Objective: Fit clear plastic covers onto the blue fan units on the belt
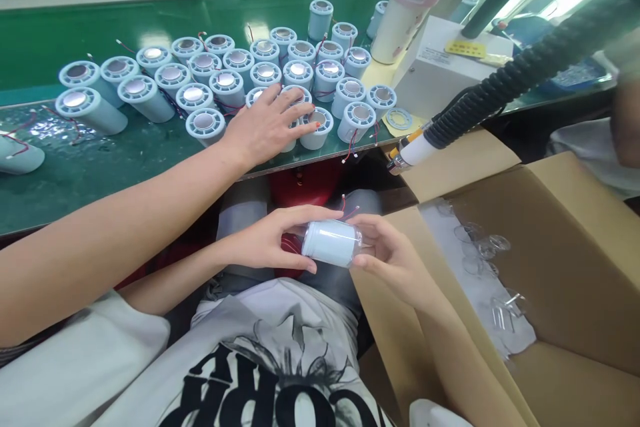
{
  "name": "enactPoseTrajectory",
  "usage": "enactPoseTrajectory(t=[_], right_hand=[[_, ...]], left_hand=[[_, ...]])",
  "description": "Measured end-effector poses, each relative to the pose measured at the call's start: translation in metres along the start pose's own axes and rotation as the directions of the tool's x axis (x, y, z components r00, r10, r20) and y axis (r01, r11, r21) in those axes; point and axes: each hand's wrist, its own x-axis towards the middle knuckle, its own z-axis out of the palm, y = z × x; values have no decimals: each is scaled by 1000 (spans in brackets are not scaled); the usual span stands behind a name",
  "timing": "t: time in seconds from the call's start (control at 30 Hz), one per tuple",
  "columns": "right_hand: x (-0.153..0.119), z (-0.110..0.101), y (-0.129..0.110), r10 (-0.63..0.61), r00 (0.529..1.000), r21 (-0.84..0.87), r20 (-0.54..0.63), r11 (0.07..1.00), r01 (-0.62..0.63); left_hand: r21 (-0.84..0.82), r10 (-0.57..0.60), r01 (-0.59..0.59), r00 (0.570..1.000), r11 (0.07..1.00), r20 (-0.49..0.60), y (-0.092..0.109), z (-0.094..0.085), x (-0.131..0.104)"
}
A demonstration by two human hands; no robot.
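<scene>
Student: Which inscriptions were legible?
Teacher: No whole word. Large black letters, cut off below, stood on the white shirt (280, 347); print on the white housing (443, 70), its yellow label (465, 49) and the pink-lidded bottle (400, 21) was too small.

About thirty cylinders (97, 115) stood or lay on one bench (150, 180); overlap, and one co-worker's hand (260, 125) covering a few, prevented an exact count. The person's left hand (270, 237) and right hand (393, 250), two in all, had one more cylinder (327, 242) between them. There were one bottle (397, 23), one loose ring (388, 119), one hose (505, 80), and one carton (575, 267) with several clear pieces (501, 317), too jumbled to count.
</scene>
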Motion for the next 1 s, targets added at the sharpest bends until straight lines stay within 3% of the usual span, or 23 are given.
enactPoseTrajectory(t=[0.4,0.57,1.0], right_hand=[[6,5,4,196,980,209,-31,960,-186],[7,7,7,260,965,267,18,929,-255],[12,18,2,471,865,386,170,776,-499]], left_hand=[[29,44,-44,999,999,1,0,-1,-1],[25,54,-55,998,998,16,0,-3,-1],[4,155,-155,988,988,10,-3,-2,-1]])
